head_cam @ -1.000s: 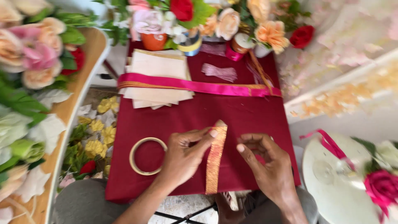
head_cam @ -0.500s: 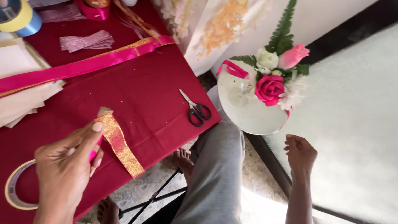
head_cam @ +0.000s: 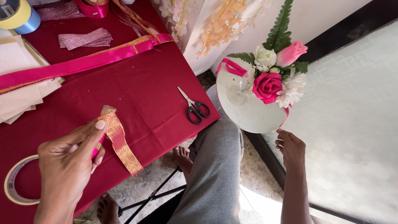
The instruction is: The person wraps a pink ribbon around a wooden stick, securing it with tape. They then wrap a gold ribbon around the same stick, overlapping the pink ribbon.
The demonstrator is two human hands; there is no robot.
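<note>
Right now your left hand is pinched shut on a gold glitter ribbon, thumb pressed on its top face near the folded upper end, with a bit of pink ribbon caught under the fingers. Held that way, the strip hangs free over the near edge of the tabletop, so its lower end dangles flat and stays uncreased. Just beside that hand, to the left, a roll of clear tape lies flat on the red cloth, close enough to grab without letting go.

Your right hand is off the tabletop, fingers loosely curled and gripping nothing, its fingertips just under the rim of a round white plate. That plate carries a pink rose, white flowers, fern leaves and a pink bow bunched on its upper side, with a clear glass lying on the bare part; it appears to sit low beside your knee, where the flowers cannot be crushed.

Between the hands, black-handled scissors rest closed near the cloth's corner. Farther back a long pink ribbon lies stretched across cream paper sheets
</note>
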